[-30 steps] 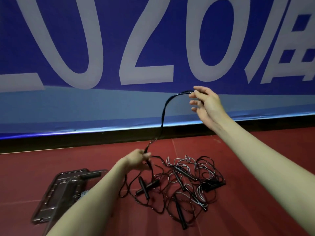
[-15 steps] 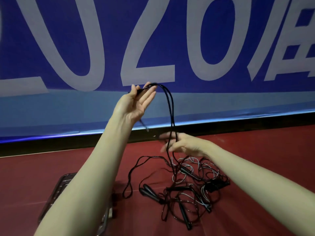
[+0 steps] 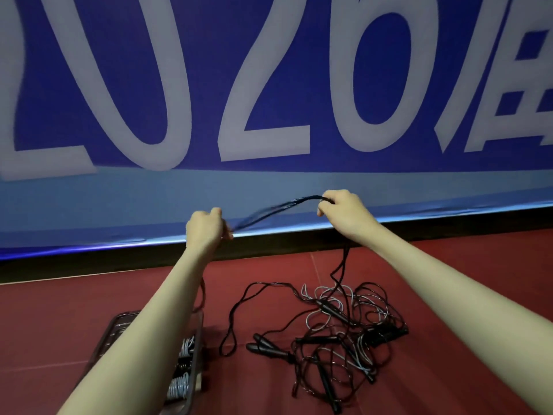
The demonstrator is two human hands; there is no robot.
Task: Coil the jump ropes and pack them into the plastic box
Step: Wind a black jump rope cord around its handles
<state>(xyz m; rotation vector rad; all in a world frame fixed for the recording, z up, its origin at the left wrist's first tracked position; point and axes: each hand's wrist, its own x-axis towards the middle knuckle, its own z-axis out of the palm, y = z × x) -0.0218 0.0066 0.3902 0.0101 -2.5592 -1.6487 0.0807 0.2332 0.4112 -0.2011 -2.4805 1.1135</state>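
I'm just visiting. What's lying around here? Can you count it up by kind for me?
Hands: 2, the left hand and the right hand
Black rope gripped between them: 1
Plastic box, some coiled ropes inside: 1
Tangled heap of black and whitish ropes on the floor, too knotted to count singly: 1
Total: 5

You are looking at a dim, soft picture with muted colour. A thin bright strip of glare runs along the lower edge of the banner (image 3: 269,94), strongest at the left. The rope (image 3: 278,208) stretched between your hands smears with motion blur, and the banner's large numerals look soft too. The wide lens bows the banner's edge and the floor (image 3: 54,319). Faint shadows lie beside the plastic box (image 3: 196,348).
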